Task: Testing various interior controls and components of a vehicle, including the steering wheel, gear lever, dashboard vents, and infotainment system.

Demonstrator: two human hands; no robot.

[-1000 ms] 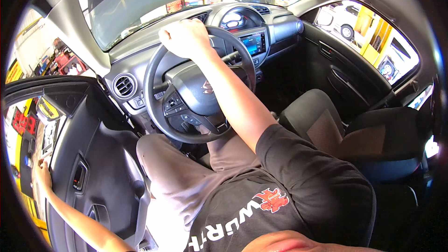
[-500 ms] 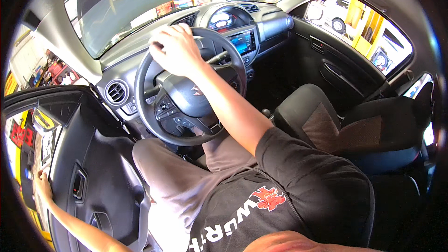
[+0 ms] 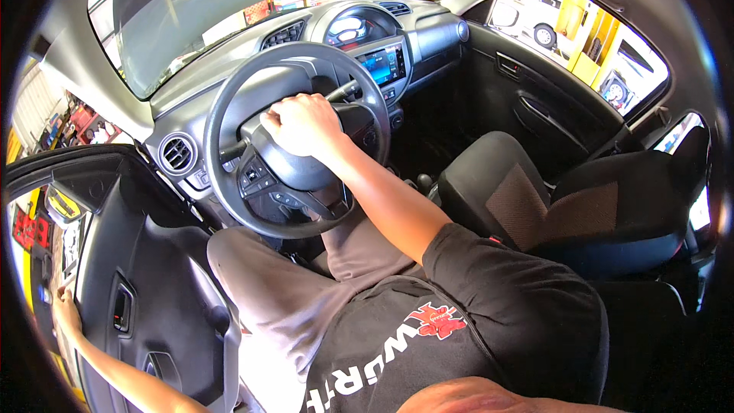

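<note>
My right hand (image 3: 304, 124) rests on the centre pad of the black steering wheel (image 3: 306, 170), its fingers curled under into a loose fist. Nothing shows in that hand, though the undersides of its fingers are hidden. Around it, the wheel's rim stands apart from the fingers. At the far left, my left hand (image 3: 66, 312) grips the upper edge of the open car door (image 3: 164, 275), with the fingers bent over to the outer side and partly hidden. On the door's inner panel, the door handle (image 3: 121, 306) sits beside my left wrist.
Behind the wheel are a lit instrument cluster (image 3: 350, 28) and a touchscreen (image 3: 382, 66). An air vent (image 3: 178, 154) lies left of the wheel. The passenger seat (image 3: 527, 191) and closed passenger door (image 3: 535, 84) are on the right. Through the windscreen, a raised bonnet (image 3: 229, 8) shows.
My right hand has come down from the top of the steering wheel rim onto the centre pad. My left hand stays on the door edge. The whole view has shifted slightly.
</note>
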